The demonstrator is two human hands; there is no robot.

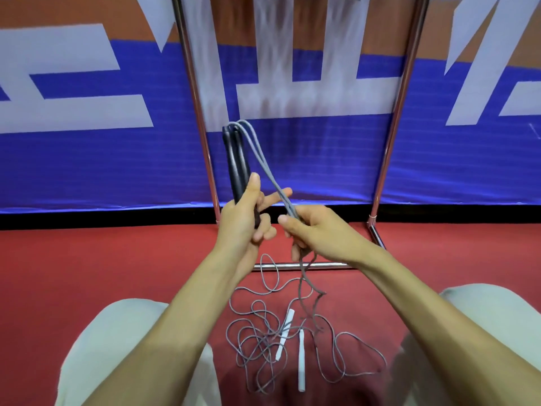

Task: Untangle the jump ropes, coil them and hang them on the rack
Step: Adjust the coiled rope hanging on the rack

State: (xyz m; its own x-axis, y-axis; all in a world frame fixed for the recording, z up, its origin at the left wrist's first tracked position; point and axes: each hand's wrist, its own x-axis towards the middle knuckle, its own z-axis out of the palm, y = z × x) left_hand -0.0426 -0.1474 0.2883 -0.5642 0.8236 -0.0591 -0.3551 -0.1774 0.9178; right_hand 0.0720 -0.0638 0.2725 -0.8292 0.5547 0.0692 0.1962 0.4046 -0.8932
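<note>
My left hand (244, 218) grips two black jump-rope handles (237, 165), held upright side by side. Their grey cord (257, 148) loops over the handle tops and slants down to my right hand (310, 230), which pinches the doubled strands. Below my right hand the cord hangs down to the red floor. A second rope with two white handles (301, 358) lies in a loose tangle (257, 341) on the floor between my knees. The chrome rack (202, 127) stands right in front of me.
The rack's two slanted posts (392, 136) and low crossbar (325, 265) stand against a blue, orange and white banner (87, 159). My knees in pale trousers (117, 341) frame the rope pile. Red floor (102, 259) spreads to both sides.
</note>
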